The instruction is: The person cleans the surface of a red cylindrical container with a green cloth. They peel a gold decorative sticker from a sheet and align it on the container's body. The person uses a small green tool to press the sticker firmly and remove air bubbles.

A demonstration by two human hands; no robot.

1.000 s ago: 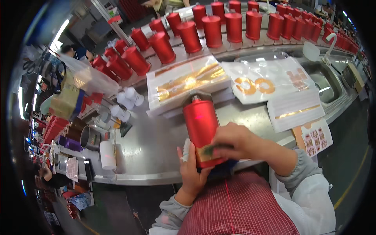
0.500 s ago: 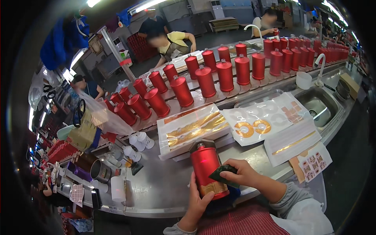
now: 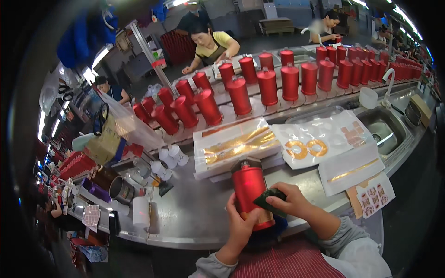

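Note:
Just above the steel bench's front edge, a red bottle point(image 3: 249, 185) stands nearly upright in front of me, with a gold band point(image 3: 265, 217) around its lower part. My left hand point(image 3: 242, 220) grips its left side, the thumb lying across the gold band. Pinched in my right hand point(image 3: 293, 199) is a dark green flat piece, like a scraper point(image 3: 270, 201). Its edge rests against the bottle's right side just above the band. Behind the bottle lies a stack of sheets with gold strips point(image 3: 236, 147).
Rows of red bottles point(image 3: 267, 88) stand along the conveyor point(image 3: 227, 121). To the right are a sheet with gold rings point(image 3: 331, 148), red-printed stickers point(image 3: 375, 197) and a sink point(image 3: 408, 134). White cups point(image 3: 177, 155) and a paper roll point(image 3: 141, 212) stand left. Co-workers point(image 3: 211, 46) sit across.
The view has shifted slightly, and the bottle sits a little further right. My left thumb has moved up across the gold band. A co-worker opposite has lowered a bent arm to the table.

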